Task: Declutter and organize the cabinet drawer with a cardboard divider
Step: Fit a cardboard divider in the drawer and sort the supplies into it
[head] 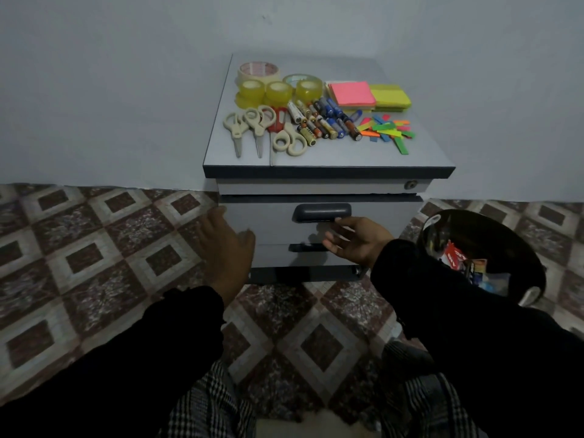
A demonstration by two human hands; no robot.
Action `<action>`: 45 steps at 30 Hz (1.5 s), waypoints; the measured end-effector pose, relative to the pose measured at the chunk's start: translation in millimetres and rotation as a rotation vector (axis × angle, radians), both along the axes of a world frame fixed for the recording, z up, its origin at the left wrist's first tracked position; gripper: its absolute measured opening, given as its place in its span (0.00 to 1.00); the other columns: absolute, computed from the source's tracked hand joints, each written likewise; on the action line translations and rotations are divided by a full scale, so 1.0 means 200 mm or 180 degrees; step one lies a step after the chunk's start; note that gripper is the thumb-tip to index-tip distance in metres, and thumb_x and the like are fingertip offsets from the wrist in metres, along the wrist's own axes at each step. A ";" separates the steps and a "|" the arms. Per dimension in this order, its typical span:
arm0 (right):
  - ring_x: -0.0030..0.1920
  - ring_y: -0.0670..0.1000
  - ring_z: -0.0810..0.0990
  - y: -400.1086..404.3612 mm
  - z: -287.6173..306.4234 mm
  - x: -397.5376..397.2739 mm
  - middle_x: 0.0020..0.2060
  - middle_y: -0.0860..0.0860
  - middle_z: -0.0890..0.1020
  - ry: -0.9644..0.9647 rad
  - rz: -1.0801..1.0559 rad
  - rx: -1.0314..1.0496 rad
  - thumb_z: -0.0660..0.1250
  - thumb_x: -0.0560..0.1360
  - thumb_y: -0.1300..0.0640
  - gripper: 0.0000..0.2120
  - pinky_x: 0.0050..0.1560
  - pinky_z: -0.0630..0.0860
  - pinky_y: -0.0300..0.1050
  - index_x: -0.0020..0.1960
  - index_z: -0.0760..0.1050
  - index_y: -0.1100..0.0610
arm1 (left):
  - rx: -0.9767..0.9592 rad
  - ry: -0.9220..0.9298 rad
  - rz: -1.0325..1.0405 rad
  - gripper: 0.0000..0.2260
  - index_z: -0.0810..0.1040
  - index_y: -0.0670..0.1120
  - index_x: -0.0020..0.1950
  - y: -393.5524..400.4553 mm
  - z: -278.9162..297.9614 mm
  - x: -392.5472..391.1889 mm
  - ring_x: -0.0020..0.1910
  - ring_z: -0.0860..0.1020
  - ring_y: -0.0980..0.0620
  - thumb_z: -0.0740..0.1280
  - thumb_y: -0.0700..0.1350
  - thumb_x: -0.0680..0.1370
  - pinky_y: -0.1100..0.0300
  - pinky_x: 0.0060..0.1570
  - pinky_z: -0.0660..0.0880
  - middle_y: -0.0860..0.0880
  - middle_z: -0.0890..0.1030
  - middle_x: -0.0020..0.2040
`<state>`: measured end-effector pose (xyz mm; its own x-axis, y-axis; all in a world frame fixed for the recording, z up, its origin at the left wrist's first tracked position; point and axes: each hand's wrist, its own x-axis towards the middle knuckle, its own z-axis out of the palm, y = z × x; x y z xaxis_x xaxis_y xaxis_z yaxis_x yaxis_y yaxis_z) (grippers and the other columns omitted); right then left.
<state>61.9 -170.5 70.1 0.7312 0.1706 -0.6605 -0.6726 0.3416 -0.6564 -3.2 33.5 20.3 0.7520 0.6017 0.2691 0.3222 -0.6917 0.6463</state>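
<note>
On the tiled floor [94, 248], the closed drawer [268, 222] sits between both relaxed, empty hands: left hand [226, 245], right hand [357, 240].

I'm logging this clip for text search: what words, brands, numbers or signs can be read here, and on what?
No text can be read in this view.
Mixed cylindrical batteries on the grey cabinet top: label print too small and blurred.
Red-and-white packet in the black round bin: white marks, blurred, unreadable.
Beige tape roll: faint reddish core print, unreadable.
</note>
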 end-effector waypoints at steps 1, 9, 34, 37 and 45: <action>0.43 0.54 0.73 -0.01 0.01 -0.02 0.43 0.55 0.73 0.0005 0.0012 -0.0024 0.57 0.80 0.65 0.08 0.57 0.73 0.50 0.43 0.71 0.61 | 0.0282 0.0055 -0.0226 0.26 0.67 0.40 0.67 -0.01 0.01 -0.02 0.63 0.66 0.39 0.70 0.44 0.72 0.46 0.60 0.63 0.39 0.67 0.65; 0.43 0.54 0.75 -0.11 0.00 -0.22 0.47 0.56 0.75 -0.0036 0.0370 -0.0454 0.58 0.78 0.68 0.06 0.52 0.76 0.51 0.45 0.73 0.63 | 0.2020 0.0336 -0.1177 0.22 0.79 0.42 0.55 0.04 0.04 -0.06 0.50 0.79 0.43 0.59 0.55 0.70 0.43 0.54 0.70 0.43 0.80 0.51; 0.59 0.57 0.75 -0.32 0.13 -0.36 0.59 0.57 0.78 -0.2931 0.3971 -0.5018 0.68 0.73 0.61 0.18 0.61 0.72 0.51 0.63 0.74 0.58 | 0.1884 0.1624 -0.2396 0.26 0.67 0.53 0.65 0.04 0.28 -0.38 0.59 0.70 0.48 0.65 0.64 0.72 0.52 0.60 0.57 0.49 0.77 0.57; 0.60 0.57 0.75 -0.33 0.14 -0.43 0.59 0.56 0.77 -0.2821 0.4130 -0.4985 0.69 0.72 0.60 0.19 0.62 0.71 0.51 0.63 0.74 0.58 | 0.2358 0.1880 -0.2468 0.25 0.72 0.54 0.64 -0.01 0.30 -0.42 0.61 0.68 0.48 0.61 0.67 0.73 0.49 0.62 0.56 0.49 0.75 0.57; 0.58 0.55 0.75 -0.35 0.20 -0.56 0.58 0.56 0.77 -0.2643 0.4571 -0.4720 0.72 0.69 0.60 0.21 0.57 0.71 0.45 0.61 0.73 0.59 | 0.2188 0.2256 -0.3024 0.17 0.67 0.52 0.45 -0.03 0.33 -0.51 0.42 0.68 0.52 0.64 0.65 0.73 0.51 0.62 0.56 0.52 0.72 0.40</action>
